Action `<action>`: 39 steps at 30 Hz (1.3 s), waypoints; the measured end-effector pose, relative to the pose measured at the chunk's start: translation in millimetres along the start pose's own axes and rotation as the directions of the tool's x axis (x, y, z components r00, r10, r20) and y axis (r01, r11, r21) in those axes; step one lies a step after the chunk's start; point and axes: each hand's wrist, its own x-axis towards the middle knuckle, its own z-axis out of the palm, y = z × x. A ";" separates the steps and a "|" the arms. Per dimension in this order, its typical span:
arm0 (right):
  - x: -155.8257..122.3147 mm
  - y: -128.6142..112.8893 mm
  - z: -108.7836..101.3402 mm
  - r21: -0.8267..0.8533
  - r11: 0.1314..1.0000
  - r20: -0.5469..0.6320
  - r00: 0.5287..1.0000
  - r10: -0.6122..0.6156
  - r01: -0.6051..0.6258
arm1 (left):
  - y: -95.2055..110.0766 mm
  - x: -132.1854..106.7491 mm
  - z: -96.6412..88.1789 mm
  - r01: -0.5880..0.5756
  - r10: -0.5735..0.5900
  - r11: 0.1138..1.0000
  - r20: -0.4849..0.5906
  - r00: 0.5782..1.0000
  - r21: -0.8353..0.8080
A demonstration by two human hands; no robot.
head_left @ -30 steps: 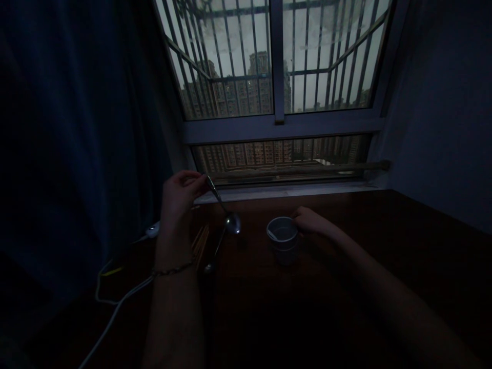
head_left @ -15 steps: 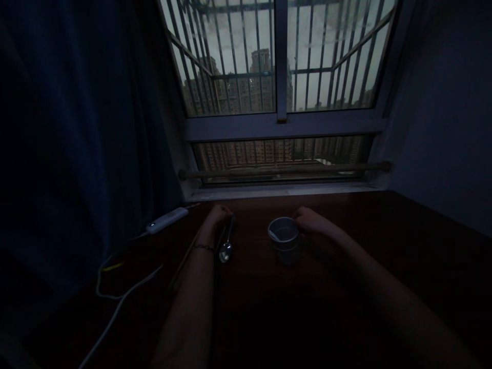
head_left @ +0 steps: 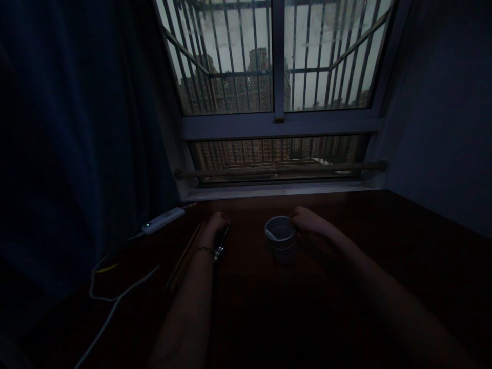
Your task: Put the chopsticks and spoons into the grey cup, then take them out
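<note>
The room is very dark. My left hand (head_left: pixel 217 222) lies low on the dark wooden table (head_left: pixel 346 287), fingers curled over the handle end of a metal spoon (head_left: pixel 220 247) that lies flat along my wrist. A thin bracelet circles that wrist. My right hand (head_left: pixel 305 220) grips the right side of a small pale cup (head_left: pixel 281 240) that stands upright at the table's middle. Something small and white shows inside the cup. A pair of wooden chopsticks (head_left: pixel 185 258) lies just left of my left forearm.
A white power strip (head_left: pixel 163 220) sits at the table's back left, its white cable (head_left: pixel 115 302) trailing toward me. A dark curtain (head_left: pixel 77 154) hangs at the left. Ahead is a barred window (head_left: pixel 274 56) with a rod across the sill; a wall rises on the right.
My left hand held the spoon up in the air a second ago; it has lowered the spoon flat onto the table and stays on its handle. My right hand has stayed on the cup.
</note>
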 end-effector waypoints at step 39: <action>-0.6 -7.6 10.7 -0.359 0.933 -0.374 0.921 -0.106 -0.038 | 177.8 -157.0 -22.9 -0.420 0.419 0.806 0.099 0.903 0.417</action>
